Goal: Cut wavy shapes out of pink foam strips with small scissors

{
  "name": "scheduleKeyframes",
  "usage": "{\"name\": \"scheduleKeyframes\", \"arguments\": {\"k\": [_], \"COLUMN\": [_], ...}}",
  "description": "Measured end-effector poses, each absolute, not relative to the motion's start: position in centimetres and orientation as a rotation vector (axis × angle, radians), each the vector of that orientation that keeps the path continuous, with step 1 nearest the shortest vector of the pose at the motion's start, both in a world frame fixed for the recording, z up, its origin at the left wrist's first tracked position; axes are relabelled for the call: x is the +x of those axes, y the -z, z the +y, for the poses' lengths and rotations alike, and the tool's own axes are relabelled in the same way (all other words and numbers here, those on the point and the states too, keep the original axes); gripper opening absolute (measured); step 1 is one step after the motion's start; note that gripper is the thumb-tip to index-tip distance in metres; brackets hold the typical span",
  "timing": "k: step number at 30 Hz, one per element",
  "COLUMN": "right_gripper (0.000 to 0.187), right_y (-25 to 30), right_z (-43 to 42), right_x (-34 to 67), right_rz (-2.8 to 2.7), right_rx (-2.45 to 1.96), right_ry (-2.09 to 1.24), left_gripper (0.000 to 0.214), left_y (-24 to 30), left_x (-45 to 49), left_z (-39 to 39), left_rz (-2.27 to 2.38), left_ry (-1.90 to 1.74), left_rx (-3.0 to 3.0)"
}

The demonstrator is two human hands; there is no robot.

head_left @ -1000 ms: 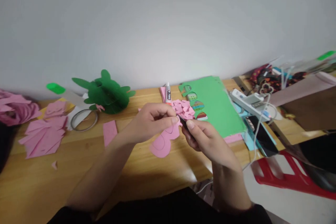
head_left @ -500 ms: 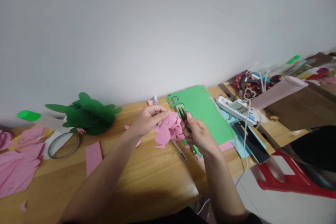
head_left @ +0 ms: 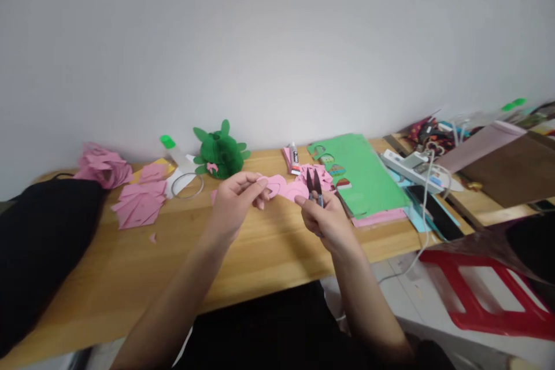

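Note:
My left hand (head_left: 234,199) pinches a piece of pink paper (head_left: 282,187) with curved lines drawn on it. The paper stretches across toward my right hand (head_left: 328,221), whose thumb touches or nearly touches its right end. Wrapped in the right hand's fingers is a pair of scissors (head_left: 314,182), its dark blades pointing up and standing apart. Just behind the blades lies a heap of pink paper scraps (head_left: 323,173). A white tube (head_left: 294,157) with a dark label rests near the wall, behind the held paper.
Green sheets (head_left: 368,179) with cut-outs lie right of the hands, beside a power strip (head_left: 411,169) and a phone (head_left: 436,214). On the left are a green paper ball with leaves (head_left: 221,153), a tape ring (head_left: 187,185), pink paper pieces (head_left: 141,202) and black cloth (head_left: 47,243).
The view has swung left. My left hand has lifted a pink paper piece away from the scrap heap, and it now spans between both hands. The scissors remain in my right hand.

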State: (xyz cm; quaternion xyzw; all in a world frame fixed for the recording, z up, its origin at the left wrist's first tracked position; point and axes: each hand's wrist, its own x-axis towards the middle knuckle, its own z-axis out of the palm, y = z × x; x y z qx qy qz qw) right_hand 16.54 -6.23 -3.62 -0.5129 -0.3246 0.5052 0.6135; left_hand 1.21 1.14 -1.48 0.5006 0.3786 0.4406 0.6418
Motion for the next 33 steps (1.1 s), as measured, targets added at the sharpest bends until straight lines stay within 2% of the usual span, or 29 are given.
{"name": "scheduleKeyframes", "arguments": {"k": [7, 12, 15, 19, 26, 33], "right_gripper": [0.050, 0.042, 0.048, 0.044, 0.045, 0.043], "right_y": [2.6, 2.4, 3.2, 4.1, 2.8, 2.1], "right_z": [-8.7, -9.2, -9.8, -10.3, -8.4, -6.5], "right_x": [12.3, 11.4, 10.7, 9.7, 9.8, 10.2], "right_rz": [-0.764, -0.852, -0.868, -0.911, -0.862, -0.801], "right_rx": [-1.135, -1.098, -1.085, -1.128, -1.008, -0.899], "right_ry": [-1.150, -1.078, -0.967, -1.045, -1.182, -1.253], "left_gripper": [0.008, 0.010, 0.013, 0.014, 0.008, 0.011], "left_y": [3.0, 2.8, 2.2, 1.3, 1.0, 0.2], "left_x": [-2.4, -1.0, -0.3, 0.3, 1.0, 1.8], "left_z": [-4.2, -4.7, -4.4, -4.2, -3.7, -2.6], "left_rz": [0.809, 0.793, 0.780, 0.701, 0.780, 0.790], "left_ry": [-1.050, -1.089, -1.124, -1.118, -1.206, -1.312], "left_rx": [1.095, 1.028, 0.816, 0.574, 0.653, 0.671]}}
